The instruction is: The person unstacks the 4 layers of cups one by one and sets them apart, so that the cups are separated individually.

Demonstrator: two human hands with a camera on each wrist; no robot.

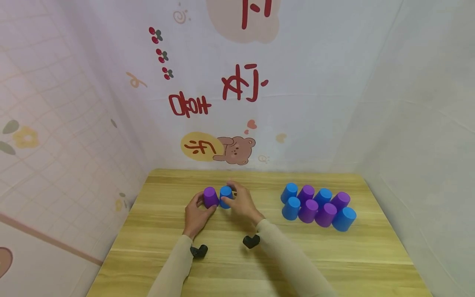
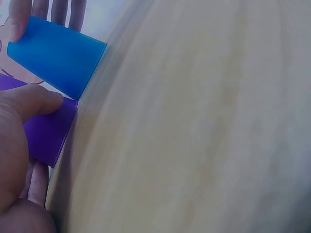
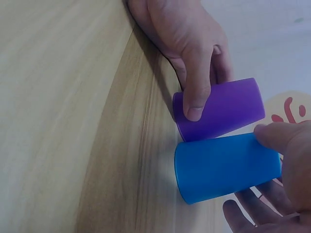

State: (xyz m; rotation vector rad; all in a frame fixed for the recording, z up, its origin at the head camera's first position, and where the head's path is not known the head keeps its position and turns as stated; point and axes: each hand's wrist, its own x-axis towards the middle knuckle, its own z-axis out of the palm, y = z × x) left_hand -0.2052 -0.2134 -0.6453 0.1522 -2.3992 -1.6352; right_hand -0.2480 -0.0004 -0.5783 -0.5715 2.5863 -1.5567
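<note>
A purple cup [image 1: 210, 196] stands upside down on the wooden table, gripped by my left hand [image 1: 196, 217] with the thumb at its front, low near the rim, and the fingers on its far side. Close against it on the right is an upside-down blue cup [image 3: 226, 167]. My right hand [image 1: 243, 201] holds this blue cup between the thumb and the fingers, near its narrow closed end. In the left wrist view the rims of the purple cup [image 2: 51, 128] and blue cup [image 2: 58, 53] meet at a corner.
Farther right, several blue and purple cups [image 1: 309, 211] stand upside down in two rows. Behind the wooden table [image 1: 222, 264] hangs a white printed cloth [image 1: 315, 103], with more cloth along both sides. Black wrist-worn pieces [image 1: 251, 241] show at the sleeves.
</note>
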